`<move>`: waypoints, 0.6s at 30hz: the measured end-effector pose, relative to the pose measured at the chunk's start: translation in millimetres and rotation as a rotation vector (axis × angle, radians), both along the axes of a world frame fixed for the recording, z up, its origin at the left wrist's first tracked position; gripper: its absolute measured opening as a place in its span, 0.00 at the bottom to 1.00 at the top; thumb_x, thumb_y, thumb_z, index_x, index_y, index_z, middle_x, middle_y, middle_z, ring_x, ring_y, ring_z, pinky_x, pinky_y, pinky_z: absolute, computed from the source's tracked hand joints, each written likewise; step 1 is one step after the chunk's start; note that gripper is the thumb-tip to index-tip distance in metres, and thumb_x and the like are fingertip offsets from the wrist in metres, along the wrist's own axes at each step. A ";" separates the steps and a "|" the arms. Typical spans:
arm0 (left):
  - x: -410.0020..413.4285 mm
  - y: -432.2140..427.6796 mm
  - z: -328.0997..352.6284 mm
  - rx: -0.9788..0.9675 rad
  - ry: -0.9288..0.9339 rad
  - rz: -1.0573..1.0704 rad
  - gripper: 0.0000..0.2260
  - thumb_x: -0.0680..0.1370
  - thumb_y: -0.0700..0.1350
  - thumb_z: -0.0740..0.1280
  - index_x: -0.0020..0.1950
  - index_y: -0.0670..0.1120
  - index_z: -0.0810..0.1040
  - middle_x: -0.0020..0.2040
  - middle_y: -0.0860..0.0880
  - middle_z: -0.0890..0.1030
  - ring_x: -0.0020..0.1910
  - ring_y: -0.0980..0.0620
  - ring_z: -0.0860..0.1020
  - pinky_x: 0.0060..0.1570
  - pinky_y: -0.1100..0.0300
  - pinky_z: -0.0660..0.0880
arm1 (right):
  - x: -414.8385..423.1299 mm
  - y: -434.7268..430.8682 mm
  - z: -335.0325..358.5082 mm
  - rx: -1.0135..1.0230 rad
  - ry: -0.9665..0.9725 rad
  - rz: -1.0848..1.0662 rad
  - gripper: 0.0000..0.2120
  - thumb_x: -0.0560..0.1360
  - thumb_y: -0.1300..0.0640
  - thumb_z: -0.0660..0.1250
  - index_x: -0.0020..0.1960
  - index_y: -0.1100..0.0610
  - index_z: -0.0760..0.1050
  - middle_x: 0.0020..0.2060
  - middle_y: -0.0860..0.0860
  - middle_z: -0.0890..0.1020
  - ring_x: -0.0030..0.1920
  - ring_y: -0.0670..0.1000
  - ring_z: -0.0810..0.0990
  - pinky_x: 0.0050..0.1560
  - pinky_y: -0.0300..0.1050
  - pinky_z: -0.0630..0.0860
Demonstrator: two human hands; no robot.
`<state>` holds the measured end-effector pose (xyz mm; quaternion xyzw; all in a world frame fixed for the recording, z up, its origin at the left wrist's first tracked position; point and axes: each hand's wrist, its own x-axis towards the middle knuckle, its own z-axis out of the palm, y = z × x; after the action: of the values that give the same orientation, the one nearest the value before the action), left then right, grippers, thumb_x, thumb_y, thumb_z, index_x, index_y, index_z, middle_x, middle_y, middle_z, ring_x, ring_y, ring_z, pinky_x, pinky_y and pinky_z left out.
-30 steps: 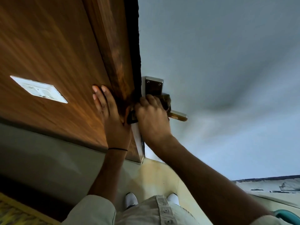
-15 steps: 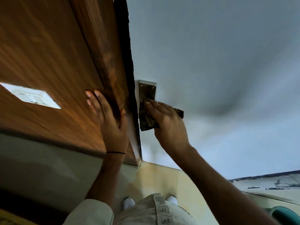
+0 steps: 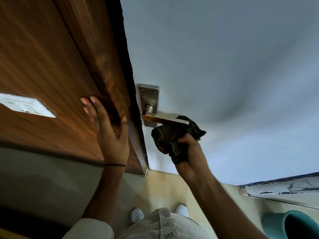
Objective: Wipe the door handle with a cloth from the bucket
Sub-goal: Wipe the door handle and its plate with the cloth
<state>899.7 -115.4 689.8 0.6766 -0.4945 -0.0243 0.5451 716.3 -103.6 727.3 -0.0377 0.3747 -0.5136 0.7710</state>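
A metal lever door handle (image 3: 165, 119) on a steel backplate (image 3: 149, 97) sticks out from the pale grey door face. My right hand (image 3: 191, 152) is shut on a dark bunched cloth (image 3: 174, 137), held just under the lever and touching its outer end. My left hand (image 3: 108, 131) lies flat and open against the brown wooden door frame (image 3: 96, 69), thumb near its dark edge. A teal bucket (image 3: 291, 225) lies at the lower right corner, partly cut off.
A white switch plate (image 3: 25, 105) is set in the wooden panel at the left. The pale grey door (image 3: 224, 57) fills the right side. My white shoes (image 3: 137, 215) stand on a cream floor below. A chipped ledge (image 3: 283, 186) runs at the right.
My right hand with the cloth has slid off the backplate and down under the lever, so the handle and plate now show. My left hand stays on the wooden frame.
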 end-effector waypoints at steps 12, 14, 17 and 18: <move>6.4 3.0 -2.4 0.030 -0.009 -0.008 0.38 0.81 0.44 0.69 0.81 0.40 0.47 0.82 0.37 0.45 0.81 0.49 0.43 0.80 0.56 0.51 | 17.3 3.0 -5.1 0.042 -0.196 0.108 0.16 0.76 0.71 0.56 0.60 0.63 0.76 0.45 0.58 0.87 0.40 0.55 0.88 0.35 0.43 0.83; 7.2 3.8 -2.9 0.025 -0.015 -0.015 0.38 0.81 0.44 0.69 0.81 0.40 0.47 0.82 0.37 0.45 0.81 0.50 0.43 0.81 0.53 0.52 | 27.1 -4.7 -8.1 0.032 -0.184 0.146 0.19 0.76 0.71 0.56 0.63 0.63 0.74 0.46 0.59 0.87 0.41 0.55 0.88 0.35 0.45 0.83; 9.7 4.7 -4.2 0.029 -0.035 -0.024 0.38 0.81 0.44 0.69 0.81 0.40 0.48 0.82 0.37 0.45 0.82 0.47 0.44 0.80 0.47 0.54 | 43.1 -13.8 -8.6 0.021 -0.170 0.219 0.17 0.76 0.71 0.57 0.61 0.62 0.76 0.46 0.58 0.87 0.43 0.56 0.88 0.37 0.46 0.84; 10.3 4.8 -4.4 0.030 -0.037 -0.025 0.38 0.81 0.45 0.69 0.81 0.40 0.48 0.82 0.38 0.46 0.82 0.45 0.45 0.80 0.47 0.54 | 43.6 -14.1 -9.1 0.014 -0.178 0.228 0.16 0.77 0.71 0.57 0.59 0.62 0.76 0.46 0.58 0.87 0.43 0.56 0.88 0.38 0.46 0.84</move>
<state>910.1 -110.7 685.3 0.6786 -0.5126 -0.0259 0.5254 759.9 -117.7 718.2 -0.0289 0.3018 -0.4213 0.8548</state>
